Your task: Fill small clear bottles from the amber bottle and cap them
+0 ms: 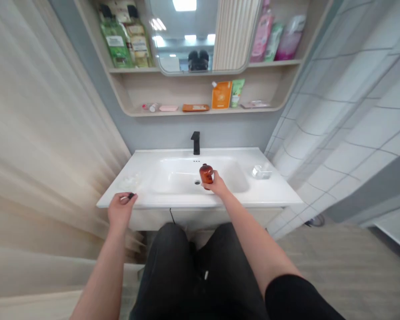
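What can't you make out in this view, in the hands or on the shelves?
In the head view:
The left hand: its fingers hide most of the small dark item, which is too small to identify.
The right hand: it covers the lower part of the amber bottle.
The green packs: the top edge cuts them off, and their labels are too small to read.

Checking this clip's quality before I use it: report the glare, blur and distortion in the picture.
Head view: the mirror shows glare from the ceiling lights; wide-angle distortion bows the wall tiles at right and smears the beige surface at left into streaks; the amber bottle looks slightly soft-edged.
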Action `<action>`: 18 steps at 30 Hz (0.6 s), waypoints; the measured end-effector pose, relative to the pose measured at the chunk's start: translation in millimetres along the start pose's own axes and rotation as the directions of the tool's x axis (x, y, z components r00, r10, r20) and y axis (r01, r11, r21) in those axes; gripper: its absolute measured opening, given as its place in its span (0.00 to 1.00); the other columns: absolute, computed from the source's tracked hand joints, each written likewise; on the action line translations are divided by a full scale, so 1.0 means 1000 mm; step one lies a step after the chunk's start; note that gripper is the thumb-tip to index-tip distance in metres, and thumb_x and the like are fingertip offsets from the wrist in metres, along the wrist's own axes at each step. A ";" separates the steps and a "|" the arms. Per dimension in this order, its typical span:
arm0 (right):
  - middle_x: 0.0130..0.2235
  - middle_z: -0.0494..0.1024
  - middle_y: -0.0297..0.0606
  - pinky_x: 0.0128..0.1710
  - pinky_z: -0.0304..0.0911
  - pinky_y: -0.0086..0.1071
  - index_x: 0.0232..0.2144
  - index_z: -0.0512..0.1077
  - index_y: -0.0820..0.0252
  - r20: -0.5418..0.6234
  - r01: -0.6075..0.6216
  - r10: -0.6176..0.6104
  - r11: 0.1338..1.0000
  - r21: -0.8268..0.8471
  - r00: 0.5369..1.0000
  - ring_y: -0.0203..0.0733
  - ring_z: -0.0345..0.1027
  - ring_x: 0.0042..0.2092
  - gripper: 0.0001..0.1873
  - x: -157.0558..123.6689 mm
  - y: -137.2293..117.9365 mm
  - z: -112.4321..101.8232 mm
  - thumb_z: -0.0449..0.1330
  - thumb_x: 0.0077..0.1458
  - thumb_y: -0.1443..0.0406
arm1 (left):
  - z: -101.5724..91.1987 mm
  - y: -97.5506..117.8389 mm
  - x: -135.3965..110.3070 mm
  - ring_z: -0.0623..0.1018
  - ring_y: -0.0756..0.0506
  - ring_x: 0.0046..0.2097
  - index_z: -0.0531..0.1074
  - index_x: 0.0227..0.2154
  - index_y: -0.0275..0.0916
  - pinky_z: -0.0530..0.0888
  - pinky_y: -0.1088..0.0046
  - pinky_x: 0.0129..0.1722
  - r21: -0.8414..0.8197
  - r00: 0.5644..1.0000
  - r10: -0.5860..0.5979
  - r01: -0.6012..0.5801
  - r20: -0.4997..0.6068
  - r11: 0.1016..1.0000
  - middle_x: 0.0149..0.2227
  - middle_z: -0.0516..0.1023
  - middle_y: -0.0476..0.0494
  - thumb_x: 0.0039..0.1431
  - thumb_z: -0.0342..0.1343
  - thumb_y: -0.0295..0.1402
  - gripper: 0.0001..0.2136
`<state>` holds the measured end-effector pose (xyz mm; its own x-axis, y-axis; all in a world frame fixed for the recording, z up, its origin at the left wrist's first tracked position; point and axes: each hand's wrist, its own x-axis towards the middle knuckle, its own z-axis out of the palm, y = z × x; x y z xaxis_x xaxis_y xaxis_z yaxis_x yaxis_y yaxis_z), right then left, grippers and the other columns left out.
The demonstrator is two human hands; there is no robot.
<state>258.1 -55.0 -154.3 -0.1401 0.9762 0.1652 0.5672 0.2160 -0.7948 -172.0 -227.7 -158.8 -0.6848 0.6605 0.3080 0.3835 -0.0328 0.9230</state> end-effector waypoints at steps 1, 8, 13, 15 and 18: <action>0.43 0.84 0.38 0.47 0.72 0.42 0.56 0.64 0.52 0.013 0.003 -0.003 1.000 -0.007 1.000 0.55 0.81 0.45 0.40 0.000 0.000 0.001 0.78 0.47 0.50 | -0.018 -0.007 0.011 0.86 0.37 0.46 0.73 0.40 0.42 0.81 0.54 0.53 0.144 0.998 -0.016 0.024 -0.062 0.989 0.41 0.85 0.43 0.51 0.71 0.46 0.20; 0.43 0.85 0.39 0.44 0.72 0.39 0.55 0.65 0.52 0.012 0.005 -0.005 0.998 -0.059 1.000 0.54 0.82 0.44 0.38 -0.003 -0.004 0.002 0.78 0.48 0.51 | -0.053 -0.041 0.063 0.83 0.31 0.56 0.76 0.53 0.40 0.76 0.47 0.61 0.552 0.994 0.103 -0.074 -0.022 0.831 0.54 0.84 0.34 0.62 0.61 0.45 0.20; 0.42 0.85 0.39 0.45 0.72 0.39 0.55 0.65 0.52 0.004 0.004 -0.004 0.998 -0.068 1.000 0.54 0.82 0.44 0.38 -0.005 -0.007 -0.001 0.77 0.49 0.50 | -0.039 -0.040 0.063 0.79 0.28 0.62 0.76 0.58 0.36 0.73 0.47 0.66 0.595 0.985 0.170 -0.140 0.005 0.792 0.59 0.81 0.30 0.62 0.60 0.41 0.24; 0.43 0.85 0.39 0.45 0.72 0.39 0.55 0.65 0.52 0.009 0.017 -0.017 0.998 -0.063 1.000 0.54 0.82 0.44 0.39 -0.005 -0.006 -0.001 0.77 0.48 0.49 | -0.035 -0.030 0.063 0.79 0.29 0.62 0.72 0.63 0.36 0.75 0.49 0.65 0.559 0.979 0.198 -0.136 -0.052 0.818 0.60 0.80 0.30 0.63 0.59 0.41 0.27; 0.45 0.85 0.39 0.45 0.72 0.39 0.56 0.66 0.52 0.014 0.032 -0.031 0.998 -0.057 0.999 0.54 0.81 0.45 0.40 -0.003 -0.003 0.000 0.77 0.48 0.48 | -0.024 -0.010 0.071 0.77 0.31 0.65 0.66 0.68 0.36 0.74 0.51 0.66 0.531 0.976 0.215 -0.174 -0.016 0.830 0.64 0.77 0.31 0.61 0.63 0.47 0.35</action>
<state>257.0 -58.6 -152.3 -0.1697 0.9686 0.1817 0.6081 0.2480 -0.7542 -239.3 -198.3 -140.2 -0.5962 0.6255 0.5032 0.7661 0.2560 0.5895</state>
